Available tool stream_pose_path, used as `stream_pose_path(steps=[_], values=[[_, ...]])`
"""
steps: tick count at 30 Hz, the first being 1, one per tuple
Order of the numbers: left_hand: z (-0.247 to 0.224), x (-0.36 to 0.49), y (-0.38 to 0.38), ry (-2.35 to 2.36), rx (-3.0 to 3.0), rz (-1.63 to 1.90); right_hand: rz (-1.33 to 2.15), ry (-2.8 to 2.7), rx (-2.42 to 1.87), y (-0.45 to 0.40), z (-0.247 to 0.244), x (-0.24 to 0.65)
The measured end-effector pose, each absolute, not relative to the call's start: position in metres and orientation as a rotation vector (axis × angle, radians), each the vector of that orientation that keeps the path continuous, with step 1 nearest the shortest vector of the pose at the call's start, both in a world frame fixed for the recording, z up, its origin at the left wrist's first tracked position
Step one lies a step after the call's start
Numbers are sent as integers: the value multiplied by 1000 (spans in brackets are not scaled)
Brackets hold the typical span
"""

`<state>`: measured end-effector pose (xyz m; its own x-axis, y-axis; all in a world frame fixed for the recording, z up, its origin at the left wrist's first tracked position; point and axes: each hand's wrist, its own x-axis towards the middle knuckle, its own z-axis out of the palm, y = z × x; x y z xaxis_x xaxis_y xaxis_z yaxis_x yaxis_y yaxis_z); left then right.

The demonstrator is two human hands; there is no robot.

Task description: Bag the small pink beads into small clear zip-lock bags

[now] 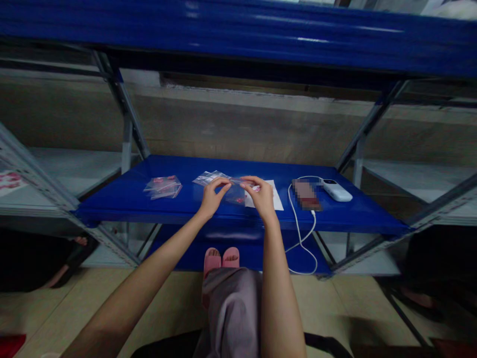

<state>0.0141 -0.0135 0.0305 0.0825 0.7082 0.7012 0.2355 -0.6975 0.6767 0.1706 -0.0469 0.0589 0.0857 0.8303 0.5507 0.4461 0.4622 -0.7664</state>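
The clear bag [234, 194] I hold is so thin and glossy that I can't trace its whole outline, and the small red bits [239, 200] inside are too blurred to name. My right hand [262, 197] hides part of the white sheet [276, 195] beneath and beside it, so I can't make out all of its pinkish print. Behind my left hand [211, 199], a few flat clear packets [208, 177] are partly covered by my fingers. The phone-like slab [306, 194] on my right is pixelated, so its face can't be read. Dark clothing and a person's foot [81, 241] at far left are dim and cut off.

I have the bag pinched at its top edge, thumb and forefinger of each hand closed on it, just above the blue shelf [194, 206] and near its front edge. To the left, well apart from my hand, lies a loose pile of clear packets [164, 187] with pink-red marks; blue metal shows between them. Right of the sheet come the slab and then a white device [336, 190], near the right side; the white cable [297, 219] loops down over the front edge. Grey metal posts [130, 109] flank the shelf, and a blue upper shelf [238, 35] crosses above, beyond my hands.
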Motion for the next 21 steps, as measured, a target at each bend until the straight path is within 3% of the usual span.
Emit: stream_pose_path(steps=[21], values=[[42, 16, -22, 896, 1884, 1693, 523, -1556, -1131, -52, 64, 167]])
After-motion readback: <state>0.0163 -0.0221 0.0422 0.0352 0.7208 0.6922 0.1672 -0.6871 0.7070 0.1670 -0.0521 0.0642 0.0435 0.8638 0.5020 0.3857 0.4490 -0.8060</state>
